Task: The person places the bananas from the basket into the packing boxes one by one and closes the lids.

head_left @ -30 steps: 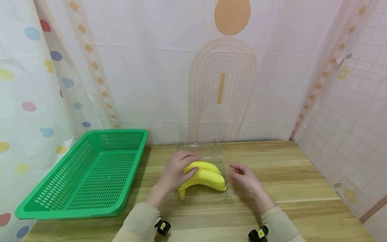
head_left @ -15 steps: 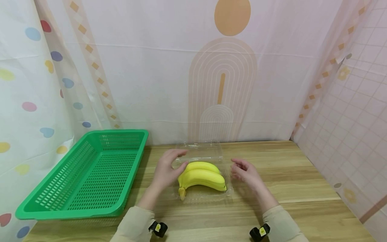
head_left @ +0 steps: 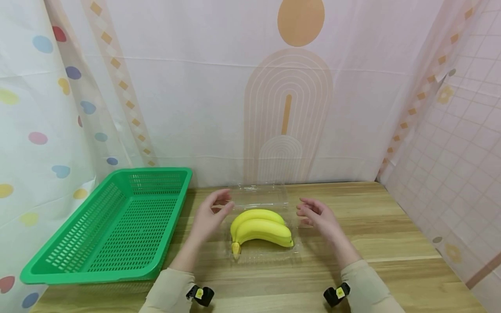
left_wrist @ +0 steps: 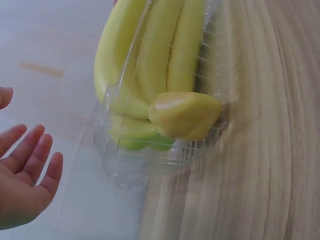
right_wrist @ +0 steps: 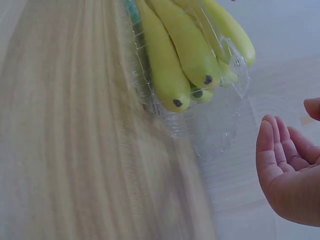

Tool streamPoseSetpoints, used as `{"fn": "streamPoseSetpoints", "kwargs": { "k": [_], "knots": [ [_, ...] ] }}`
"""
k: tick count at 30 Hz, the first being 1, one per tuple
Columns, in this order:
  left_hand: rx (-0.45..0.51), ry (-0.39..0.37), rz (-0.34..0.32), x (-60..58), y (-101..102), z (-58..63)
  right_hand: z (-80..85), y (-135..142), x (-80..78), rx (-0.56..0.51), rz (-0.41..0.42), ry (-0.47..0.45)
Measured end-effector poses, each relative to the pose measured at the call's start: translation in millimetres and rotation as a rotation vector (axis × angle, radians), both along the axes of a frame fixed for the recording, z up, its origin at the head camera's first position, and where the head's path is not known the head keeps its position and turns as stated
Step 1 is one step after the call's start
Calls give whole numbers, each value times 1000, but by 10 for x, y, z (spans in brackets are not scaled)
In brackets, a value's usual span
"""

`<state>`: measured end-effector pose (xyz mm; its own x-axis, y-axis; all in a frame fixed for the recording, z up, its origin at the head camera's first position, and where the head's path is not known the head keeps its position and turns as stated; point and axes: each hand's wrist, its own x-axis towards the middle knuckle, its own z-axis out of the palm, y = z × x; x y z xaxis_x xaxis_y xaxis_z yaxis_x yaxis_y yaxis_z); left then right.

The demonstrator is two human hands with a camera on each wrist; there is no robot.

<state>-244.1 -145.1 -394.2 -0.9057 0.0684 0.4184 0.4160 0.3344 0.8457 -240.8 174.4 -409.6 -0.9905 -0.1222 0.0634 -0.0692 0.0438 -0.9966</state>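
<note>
A bunch of yellow bananas point(head_left: 260, 228) lies in a clear plastic clamshell box point(head_left: 270, 257), its stem pointing to the near left. The box's see-through lid point(head_left: 260, 195) is folded back behind the fruit. Left of the box, my left hand point(head_left: 209, 215) hovers with fingers loosely bent, holding nothing. On the other side, my right hand point(head_left: 318, 217) is held near the box's right edge, fingers relaxed and apart from the bananas. Both wrist views show a gap between each hand and the box; the banana stem point(left_wrist: 185, 115) and dark tips point(right_wrist: 177, 103) show clearly there.
A green perforated plastic basket point(head_left: 178, 217) stands to the left on the wooden table point(head_left: 372, 234). Behind the table hangs a patterned curtain point(head_left: 211, 108), with more printed cloth at both sides. A black camera is strapped to each wrist.
My left hand has let go of the bananas and drawn back to the left. The right hand has risen slightly and shifted a little away from the box's near right corner.
</note>
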Motion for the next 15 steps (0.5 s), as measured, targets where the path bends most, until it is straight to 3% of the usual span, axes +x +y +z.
{"fn": "streamPoseSetpoints", "kwargs": {
  "k": [5,15],
  "knots": [
    [53,-111,32,-5,-54,19,35,0,-48,-17,14,1],
    [253,-307,71,-83,-128,17,88,11,-173,-35,59,-9]
  ]
}}
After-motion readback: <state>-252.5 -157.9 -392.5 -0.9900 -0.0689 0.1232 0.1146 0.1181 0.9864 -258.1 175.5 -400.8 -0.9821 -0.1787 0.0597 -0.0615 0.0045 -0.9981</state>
